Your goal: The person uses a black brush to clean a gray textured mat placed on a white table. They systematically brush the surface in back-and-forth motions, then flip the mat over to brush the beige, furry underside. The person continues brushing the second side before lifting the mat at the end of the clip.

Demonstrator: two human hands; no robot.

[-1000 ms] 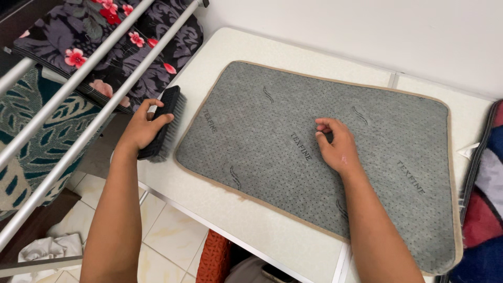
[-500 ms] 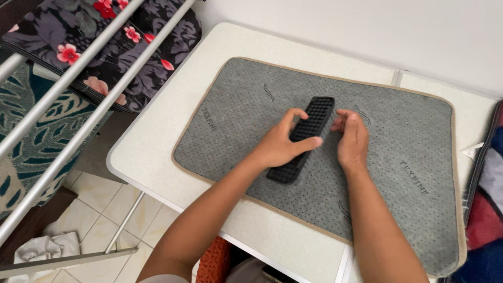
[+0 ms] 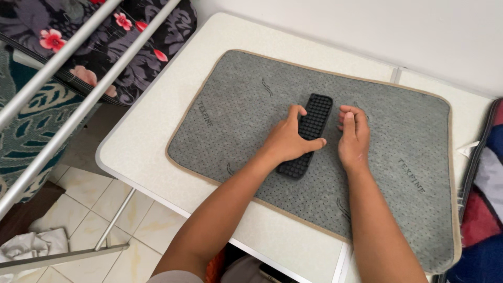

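My left hand [image 3: 287, 141] wraps the long black plastic scrubbing brush [image 3: 306, 135] at about its middle, thumb on the right edge and fingers curled over the left edge, pinching it across its width. The studded back faces up, so the bristles should be pressed down into the fabric, though I cannot see them from here. Gripping across the middle lets me bear down evenly along the whole length.

My right hand [image 3: 353, 139] holds nothing. It lies just beside the brush on its right, fingers loosely curled with the tips on the mat and the heel of the palm resting there too, which pins the cloth so it does not slide or bunch.

The brush lies near the centre of the frame, slightly tilted, its far end pointing to the upper right, on the grey dotted rectangular mat with a tan edging [image 3: 398, 126]. The mat lies dotted grey side up, spread flat, which gives the brush a firm, even surface.

The mat lies on a white folding table [image 3: 152, 126] set against the pale wall [image 3: 367, 31] along the top. At the upper left, the silver rails of a drying rack [image 3: 78, 84] cross in front of a dark floral fabric [image 3: 141, 47]. At the right edge a red and blue striped textile [image 3: 484, 209] touches the table.
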